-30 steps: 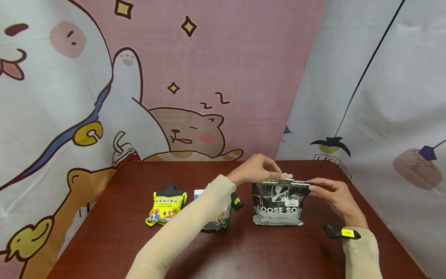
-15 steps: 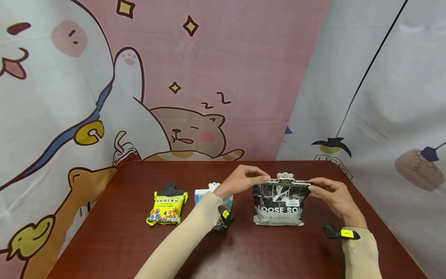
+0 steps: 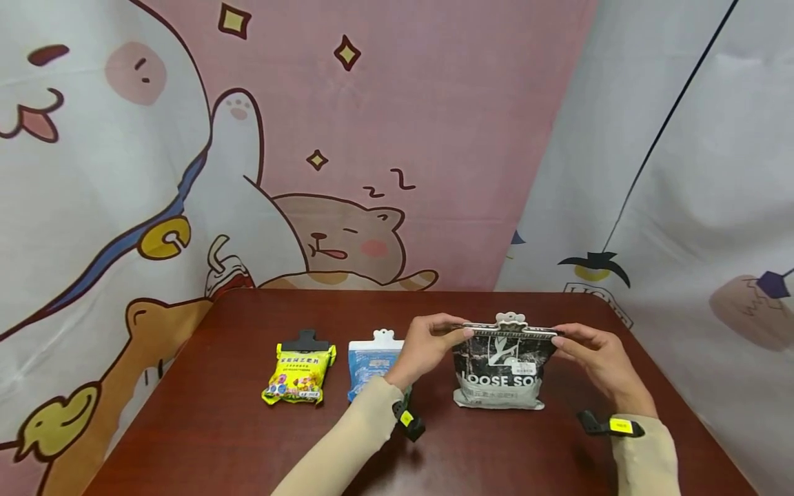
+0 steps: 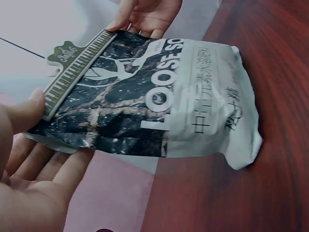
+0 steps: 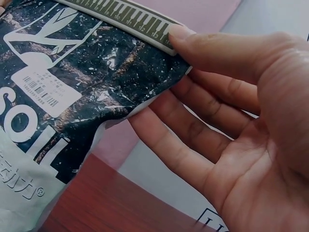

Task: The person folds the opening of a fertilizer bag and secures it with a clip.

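A black and grey bag of loose soil (image 3: 499,372) stands upright on the table, its top edge closed by a wide clip (image 4: 77,70) with a piano-key pattern. My left hand (image 3: 428,350) pinches the clip's left end, thumb in front and fingers behind the bag. At the other end my right hand (image 3: 598,362) pinches the top corner the same way, its thumb (image 5: 207,48) on the clip's ruled strip. In the right wrist view a barcode label (image 5: 46,92) shows on the bag's front.
Left of the soil bag stands a blue bag (image 3: 369,368) with a white clip (image 3: 381,339), partly hidden by my left hand and sleeve. Farther left is a yellow bag (image 3: 298,377) with a black clip (image 3: 305,342). A cartoon-printed cloth (image 3: 434,138) hangs behind the table (image 3: 217,427).
My left hand has slid left from the middle of the clip to its left end and now pinches there. The right hand has kept its hold on the right corner.
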`<control>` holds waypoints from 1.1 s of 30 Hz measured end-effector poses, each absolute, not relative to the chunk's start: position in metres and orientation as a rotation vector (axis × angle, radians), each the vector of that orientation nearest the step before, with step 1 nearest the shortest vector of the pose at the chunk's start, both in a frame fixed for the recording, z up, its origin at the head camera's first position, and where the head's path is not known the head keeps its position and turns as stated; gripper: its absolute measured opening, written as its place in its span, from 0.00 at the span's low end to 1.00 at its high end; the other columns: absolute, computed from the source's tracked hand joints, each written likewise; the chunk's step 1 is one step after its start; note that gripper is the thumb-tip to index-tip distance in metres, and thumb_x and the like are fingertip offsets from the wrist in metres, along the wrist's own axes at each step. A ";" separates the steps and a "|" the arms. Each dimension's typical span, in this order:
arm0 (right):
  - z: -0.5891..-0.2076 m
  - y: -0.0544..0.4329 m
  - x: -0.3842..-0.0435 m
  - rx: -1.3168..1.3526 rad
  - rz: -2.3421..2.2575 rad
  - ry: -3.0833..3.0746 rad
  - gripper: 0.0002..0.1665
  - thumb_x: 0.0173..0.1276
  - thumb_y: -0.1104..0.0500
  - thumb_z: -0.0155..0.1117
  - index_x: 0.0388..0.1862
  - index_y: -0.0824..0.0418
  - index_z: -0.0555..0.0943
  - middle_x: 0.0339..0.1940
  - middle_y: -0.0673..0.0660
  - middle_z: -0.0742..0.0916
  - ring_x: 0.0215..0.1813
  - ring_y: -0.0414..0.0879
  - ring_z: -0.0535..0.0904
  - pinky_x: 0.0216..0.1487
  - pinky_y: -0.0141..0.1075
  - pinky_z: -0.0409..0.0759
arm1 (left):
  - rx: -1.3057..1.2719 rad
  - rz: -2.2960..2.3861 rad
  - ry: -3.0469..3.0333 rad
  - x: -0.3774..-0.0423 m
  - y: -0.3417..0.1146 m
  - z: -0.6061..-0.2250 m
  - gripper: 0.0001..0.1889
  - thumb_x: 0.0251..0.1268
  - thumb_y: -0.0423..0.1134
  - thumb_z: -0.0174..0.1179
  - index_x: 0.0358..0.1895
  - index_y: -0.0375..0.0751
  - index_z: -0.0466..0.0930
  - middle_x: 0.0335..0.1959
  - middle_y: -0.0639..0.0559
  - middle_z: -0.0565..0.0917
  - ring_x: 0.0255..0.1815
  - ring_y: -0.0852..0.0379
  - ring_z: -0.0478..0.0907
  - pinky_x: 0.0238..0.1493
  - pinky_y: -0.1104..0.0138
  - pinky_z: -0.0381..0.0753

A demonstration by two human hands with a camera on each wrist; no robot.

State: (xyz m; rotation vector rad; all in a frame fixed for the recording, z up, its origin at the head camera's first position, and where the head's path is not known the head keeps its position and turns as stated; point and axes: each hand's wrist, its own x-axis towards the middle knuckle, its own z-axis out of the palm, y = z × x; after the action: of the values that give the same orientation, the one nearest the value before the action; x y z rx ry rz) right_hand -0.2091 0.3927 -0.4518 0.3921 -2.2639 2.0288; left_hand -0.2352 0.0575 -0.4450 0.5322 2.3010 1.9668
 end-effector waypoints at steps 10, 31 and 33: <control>-0.450 0.387 -0.213 0.147 1.818 -2.417 0.19 0.74 0.57 0.67 0.57 0.67 0.85 0.43 0.38 0.89 0.39 0.40 0.91 0.45 0.30 0.88 | 0.465 2.004 2.395 -0.240 0.061 -0.445 0.09 0.63 0.52 0.71 0.44 0.60 0.92 0.42 0.60 0.92 0.40 0.66 0.85 0.41 0.68 0.85; -0.445 0.377 -0.232 -0.096 1.562 -2.686 0.38 0.71 0.37 0.65 0.64 0.66 0.80 0.46 0.49 0.89 0.44 0.50 0.92 0.58 0.54 0.83 | 0.186 1.930 2.414 -0.263 0.065 -0.442 0.07 0.61 0.48 0.74 0.36 0.51 0.92 0.36 0.54 0.90 0.25 0.58 0.85 0.31 0.62 0.88; -0.447 0.377 -0.235 -0.088 1.587 -2.690 0.38 0.71 0.38 0.66 0.64 0.67 0.80 0.48 0.54 0.89 0.44 0.50 0.92 0.57 0.53 0.85 | 0.166 1.909 2.406 -0.265 0.065 -0.442 0.07 0.62 0.47 0.74 0.36 0.49 0.92 0.34 0.54 0.89 0.25 0.58 0.86 0.31 0.62 0.88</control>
State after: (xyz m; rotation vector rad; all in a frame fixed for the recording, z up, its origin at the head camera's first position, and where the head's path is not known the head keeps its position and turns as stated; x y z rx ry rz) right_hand -0.2354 0.3771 -0.4475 -0.0879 -2.6899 1.5868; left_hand -0.2645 0.0653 -0.4421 0.1656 2.4062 1.9094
